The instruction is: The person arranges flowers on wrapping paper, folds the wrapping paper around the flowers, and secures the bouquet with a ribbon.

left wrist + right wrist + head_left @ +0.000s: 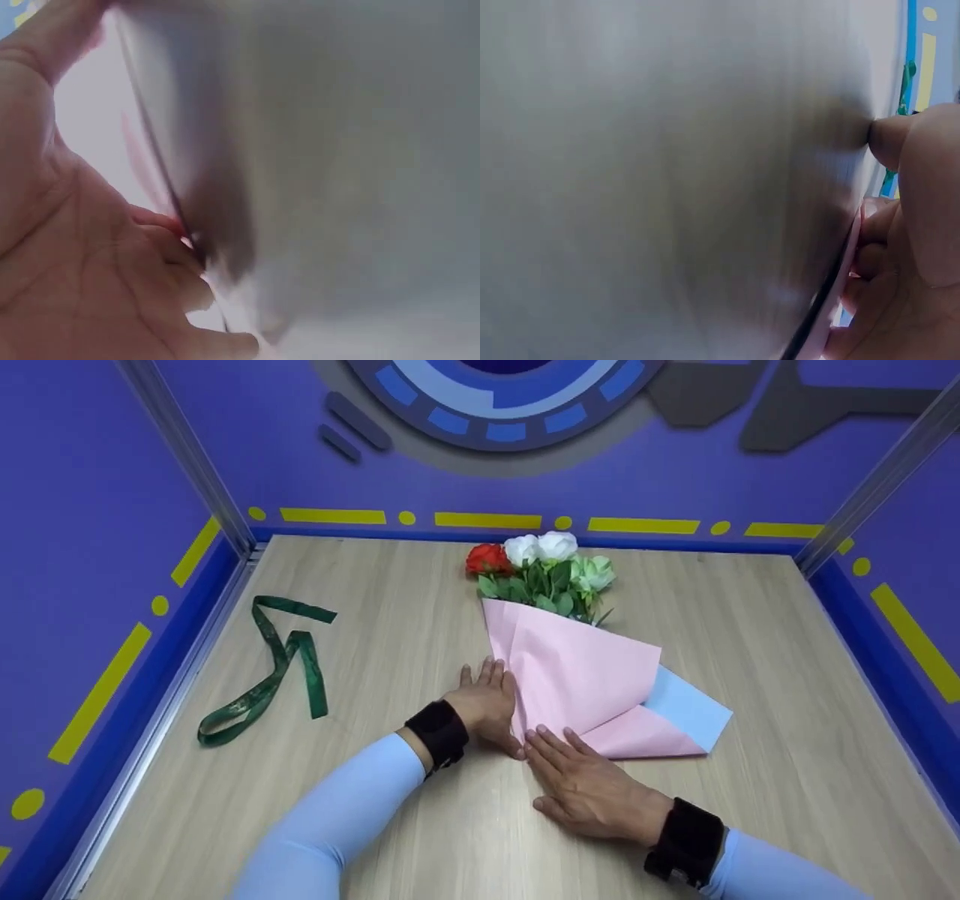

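Note:
Pink wrapping paper (577,660) with a light blue part (686,709) showing at its right is folded around a bunch of artificial flowers (551,577). Red, white and pale green heads and leaves stick out at the top. My left hand (487,705) lies against the paper's left edge, fingers extended; its palm (90,247) shows in the left wrist view. The right hand (596,787) lies flat, fingertips on the paper's lower left corner. In the right wrist view, its fingers (870,259) touch the pink edge. The stems are hidden inside the paper.
A dark green ribbon (277,667) lies loosely looped on the wooden table (390,607), left of the bouquet. Blue printed panels (247,450) with metal corner posts (187,457) enclose the table at the back and both sides.

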The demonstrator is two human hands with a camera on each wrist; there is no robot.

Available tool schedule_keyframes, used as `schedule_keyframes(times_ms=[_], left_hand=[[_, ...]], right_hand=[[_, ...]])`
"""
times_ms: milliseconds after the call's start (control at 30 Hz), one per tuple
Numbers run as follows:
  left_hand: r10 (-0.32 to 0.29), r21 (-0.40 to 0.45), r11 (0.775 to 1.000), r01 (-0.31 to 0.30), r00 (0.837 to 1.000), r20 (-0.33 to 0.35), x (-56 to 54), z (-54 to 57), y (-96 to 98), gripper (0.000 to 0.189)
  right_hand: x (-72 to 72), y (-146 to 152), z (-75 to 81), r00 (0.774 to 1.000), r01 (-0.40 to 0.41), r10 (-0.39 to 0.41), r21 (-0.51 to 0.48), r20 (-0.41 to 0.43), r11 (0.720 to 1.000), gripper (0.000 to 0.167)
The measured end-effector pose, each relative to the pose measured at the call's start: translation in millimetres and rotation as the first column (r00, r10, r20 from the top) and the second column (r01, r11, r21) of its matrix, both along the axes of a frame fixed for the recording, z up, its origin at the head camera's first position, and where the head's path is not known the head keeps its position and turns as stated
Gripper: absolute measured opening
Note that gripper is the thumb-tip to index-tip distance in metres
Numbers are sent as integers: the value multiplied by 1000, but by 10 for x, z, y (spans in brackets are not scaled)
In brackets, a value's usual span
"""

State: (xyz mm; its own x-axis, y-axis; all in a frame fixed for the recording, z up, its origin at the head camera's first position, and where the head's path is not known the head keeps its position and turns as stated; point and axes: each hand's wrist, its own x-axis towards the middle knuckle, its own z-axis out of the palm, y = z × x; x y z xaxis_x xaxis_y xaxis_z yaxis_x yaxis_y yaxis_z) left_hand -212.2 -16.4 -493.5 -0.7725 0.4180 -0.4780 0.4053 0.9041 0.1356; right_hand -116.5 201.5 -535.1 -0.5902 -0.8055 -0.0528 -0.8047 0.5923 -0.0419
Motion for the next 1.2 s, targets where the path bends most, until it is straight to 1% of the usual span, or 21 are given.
schedule_keyframes(times_ms=[67,133,267,400,500,567,600,633,667,733,767,800,833,867,933,967,1000,1067,1200], left_hand=[[24,-6,1000,-24,999,22,-31,21,18,133],[53,8,999,-53,998,32,-96,12,10,129],[99,82,992,-100,995,16,-267,4,-69,116],[109,149,982,-114,993,42,-434,26,-165,101],[114,192,974,-123,992,59,-532,12,-222,77],[110,221,969,-115,993,35,-549,-22,-250,59],[103,232,968,-101,995,2,-532,-47,-256,51],[89,231,970,-75,995,-52,-497,-80,-255,46],[62,211,977,-36,991,-119,-440,-113,-251,44],[-4,146,989,39,972,-237,-267,-177,-233,47],[-45,106,991,76,961,-274,-164,-202,-222,52],[-86,72,991,112,952,-294,-58,-221,-210,56],[-130,39,988,148,944,-302,42,-231,-198,59],[-164,15,984,176,942,-293,129,-235,-189,60],[-193,-5,980,198,949,-250,247,-219,-174,63],[-200,-16,979,201,952,-234,274,-210,-168,64],[-200,-27,980,199,954,-224,285,-199,-163,64],[-188,-42,982,184,959,-210,271,-181,-151,67],[-131,-1,991,133,974,-184,185,-195,-108,70]], right_hand=[[-5,-4,8,1000,-7,8,22,-5,1000,72],[-6,-6,16,1000,-14,14,33,-11,999,72],[0,1,25,1000,-14,14,31,-7,999,72],[2,2,37,1000,-3,2,31,15,1000,73],[-3,2,36,1000,3,-4,35,27,999,73],[-3,4,29,1000,5,-6,34,30,999,73],[-2,3,25,999,6,-7,31,33,999,73],[0,4,19,999,8,-9,27,38,1000,73],[3,4,15,999,9,-10,21,42,1000,73],[7,1,4,999,8,-8,6,49,1000,73],[7,-1,1,999,6,-6,-1,51,1000,73],[7,-1,-2,999,3,-3,-10,51,1000,73],[7,0,-2,999,2,-1,-16,48,1000,73],[6,1,0,999,0,1,-18,42,1000,73],[5,7,10,999,2,-1,-17,35,1000,74],[4,11,14,999,4,-4,-15,35,1000,74],[3,13,16,999,6,-6,-13,35,1000,74],[-1,16,17,999,7,-7,2,34,1000,74],[-6,1,4,999,0,-1,21,34,1000,74]])
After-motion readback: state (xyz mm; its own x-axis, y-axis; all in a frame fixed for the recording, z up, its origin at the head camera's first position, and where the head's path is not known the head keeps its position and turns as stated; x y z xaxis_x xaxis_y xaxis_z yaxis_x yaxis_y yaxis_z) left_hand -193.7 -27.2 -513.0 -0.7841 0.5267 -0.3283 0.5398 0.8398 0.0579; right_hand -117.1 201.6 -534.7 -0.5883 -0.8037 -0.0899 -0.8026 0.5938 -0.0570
